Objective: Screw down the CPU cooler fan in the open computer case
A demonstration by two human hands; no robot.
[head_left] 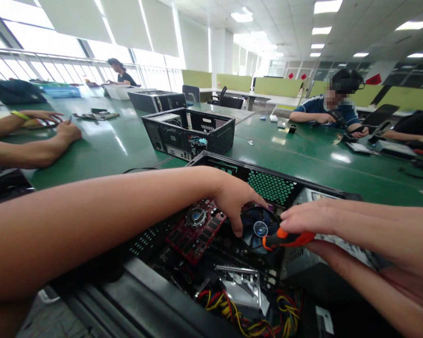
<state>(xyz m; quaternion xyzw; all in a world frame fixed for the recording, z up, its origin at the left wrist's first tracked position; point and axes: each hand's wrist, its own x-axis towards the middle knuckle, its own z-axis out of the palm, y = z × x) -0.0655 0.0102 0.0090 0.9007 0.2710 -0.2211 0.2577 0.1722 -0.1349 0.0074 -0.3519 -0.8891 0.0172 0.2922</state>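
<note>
An opened black computer case [151,281] lies in front of me with its inside showing. My left hand [234,197] reaches into it, thumb and fingers around the far left rim of a round CPU cooling fan [260,228]. My right hand [324,220] grips an orange and black screwdriver [292,238], its handle end pointing left over the fan's right edge. The screwdriver's tip is hidden. Left of the fan sits a red graphics card [197,230]. A grey metal power supply [296,258] lies partly under my right hand.
Bundled coloured cables [225,310] and a silver bracket [241,286] fill the near side of the case. Another open case [188,134] stands beyond on the green table [289,150]. A co-worker's hands [65,134] rest at left; another person [338,103] works at right.
</note>
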